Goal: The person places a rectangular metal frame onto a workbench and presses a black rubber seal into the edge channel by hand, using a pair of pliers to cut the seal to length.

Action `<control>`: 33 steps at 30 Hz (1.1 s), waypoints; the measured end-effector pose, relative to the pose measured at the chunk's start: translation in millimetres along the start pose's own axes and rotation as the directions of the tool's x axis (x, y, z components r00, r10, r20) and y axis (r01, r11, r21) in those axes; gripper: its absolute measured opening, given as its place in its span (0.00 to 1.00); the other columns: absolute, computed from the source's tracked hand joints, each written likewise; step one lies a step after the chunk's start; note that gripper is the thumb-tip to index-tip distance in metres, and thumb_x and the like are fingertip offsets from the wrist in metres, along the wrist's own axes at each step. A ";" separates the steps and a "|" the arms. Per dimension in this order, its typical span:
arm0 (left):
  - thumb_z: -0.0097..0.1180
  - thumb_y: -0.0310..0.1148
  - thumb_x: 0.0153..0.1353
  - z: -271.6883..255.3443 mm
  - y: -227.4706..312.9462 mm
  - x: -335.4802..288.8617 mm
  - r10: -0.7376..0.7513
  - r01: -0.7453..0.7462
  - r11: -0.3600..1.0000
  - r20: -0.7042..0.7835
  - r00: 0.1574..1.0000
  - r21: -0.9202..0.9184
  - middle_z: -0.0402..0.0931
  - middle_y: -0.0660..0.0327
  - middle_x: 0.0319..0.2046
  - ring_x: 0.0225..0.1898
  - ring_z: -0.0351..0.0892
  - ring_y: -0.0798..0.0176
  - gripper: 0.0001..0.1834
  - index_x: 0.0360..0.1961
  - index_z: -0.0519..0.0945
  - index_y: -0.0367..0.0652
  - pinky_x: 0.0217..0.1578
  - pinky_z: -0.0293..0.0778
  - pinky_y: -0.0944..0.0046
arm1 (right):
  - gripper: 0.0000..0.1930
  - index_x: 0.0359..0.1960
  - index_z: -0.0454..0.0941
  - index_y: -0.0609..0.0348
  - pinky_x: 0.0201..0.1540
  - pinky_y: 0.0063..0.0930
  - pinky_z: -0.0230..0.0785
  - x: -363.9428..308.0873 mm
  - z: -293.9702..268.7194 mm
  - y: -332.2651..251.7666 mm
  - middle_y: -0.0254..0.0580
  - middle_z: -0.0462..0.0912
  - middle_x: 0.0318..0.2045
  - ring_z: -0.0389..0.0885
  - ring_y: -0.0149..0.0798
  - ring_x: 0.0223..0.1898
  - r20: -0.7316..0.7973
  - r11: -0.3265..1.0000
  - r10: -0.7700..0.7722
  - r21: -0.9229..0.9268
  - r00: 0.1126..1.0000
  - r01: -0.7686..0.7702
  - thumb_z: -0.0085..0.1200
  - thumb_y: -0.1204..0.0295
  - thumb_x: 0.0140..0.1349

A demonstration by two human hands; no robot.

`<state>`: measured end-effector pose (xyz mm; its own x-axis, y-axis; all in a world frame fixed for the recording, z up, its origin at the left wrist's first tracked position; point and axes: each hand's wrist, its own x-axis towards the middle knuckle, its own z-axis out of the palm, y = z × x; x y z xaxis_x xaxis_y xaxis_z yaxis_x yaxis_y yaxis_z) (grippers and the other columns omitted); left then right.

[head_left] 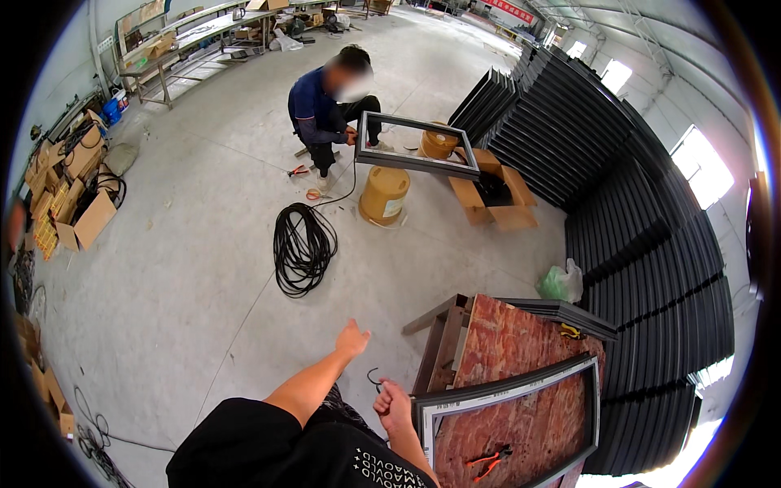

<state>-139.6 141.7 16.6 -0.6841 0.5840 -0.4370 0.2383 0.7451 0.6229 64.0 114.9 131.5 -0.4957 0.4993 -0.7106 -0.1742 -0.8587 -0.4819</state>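
Observation:
My left hand (352, 337) reaches over the grey floor, thumb and fingers apart, with nothing visible in it. Close to the bench's left side, my right hand (394, 407) is closed on a thin black strip (372, 376), whose short end curls up past the fingers. Beside that hand lies a dark rectangular frame (598, 407) with a pale inner face, resting on the reddish wooden bench top (512, 346). Red-handled pliers (488, 464) lie inside the frame's opening. Yellow-handled pliers (571, 332) are near the far right edge of the bench.
A seated person (321, 110) holds another frame (419, 163) over a yellow bucket (384, 195). A coil of black strip (301, 252) lies on the floor. An open carton (512, 195) and tall stacks of dark frames (643, 301) stand to the right.

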 end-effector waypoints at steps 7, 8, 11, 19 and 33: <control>0.55 0.48 0.59 11.0 -7.7 -11.6 0.014 -0.014 1.000 0.043 0.999 0.001 0.76 0.37 0.49 0.52 0.76 0.38 0.31 0.53 0.69 0.31 0.52 0.72 0.46 | 0.08 0.44 0.73 0.61 0.17 0.21 0.48 -5.2 -23.4 17.2 0.25 0.55 0.15 0.53 0.24 0.15 -0.026 0.997 0.060 -0.042 0.998 -0.061 0.49 0.74 0.65; 0.55 0.48 0.59 14.4 -11.6 -10.6 0.007 -0.007 1.000 0.054 0.998 0.001 0.76 0.37 0.49 0.52 0.76 0.38 0.32 0.54 0.69 0.30 0.52 0.72 0.46 | 0.07 0.43 0.73 0.60 0.17 0.21 0.48 -6.4 -24.8 15.8 0.25 0.54 0.15 0.52 0.24 0.15 -0.038 0.997 0.050 -0.056 0.998 -0.052 0.49 0.74 0.65; 0.55 0.48 0.59 20.2 -24.1 -11.5 -0.022 0.022 1.000 0.089 0.996 0.006 0.76 0.38 0.50 0.53 0.76 0.39 0.32 0.54 0.70 0.30 0.53 0.72 0.47 | 0.07 0.42 0.73 0.61 0.17 0.21 0.47 -9.4 -23.9 9.0 0.25 0.54 0.15 0.52 0.24 0.15 -0.095 0.998 0.035 -0.046 0.995 -0.040 0.49 0.74 0.64; 0.55 0.48 0.59 36.7 -29.7 -16.2 -0.148 0.170 0.974 0.148 0.978 -0.152 0.73 0.35 0.53 0.56 0.73 0.39 0.36 0.59 0.68 0.29 0.56 0.70 0.50 | 0.09 0.41 0.73 0.64 0.17 0.21 0.46 -8.0 2.2 1.3 0.25 0.55 0.15 0.53 0.23 0.15 -0.042 0.984 -0.077 -0.163 0.996 0.069 0.49 0.70 0.67; 0.54 0.40 0.60 64.4 -110.0 5.0 -0.422 0.448 0.887 0.199 0.885 -0.111 0.79 0.44 0.36 0.34 0.80 0.46 0.21 0.47 0.76 0.33 0.31 0.74 0.50 | 0.14 0.41 0.73 0.69 0.18 0.21 0.47 -18.9 -28.2 -10.5 0.26 0.56 0.14 0.52 0.24 0.14 0.201 0.985 0.100 -0.162 0.974 -0.068 0.45 0.66 0.71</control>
<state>-124.9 83.4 -95.9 -0.5686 0.2662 -0.7783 -0.1716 0.8870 0.4287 99.2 117.7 135.5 -0.6714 0.3774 -0.6378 -0.0003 -0.8608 -0.5090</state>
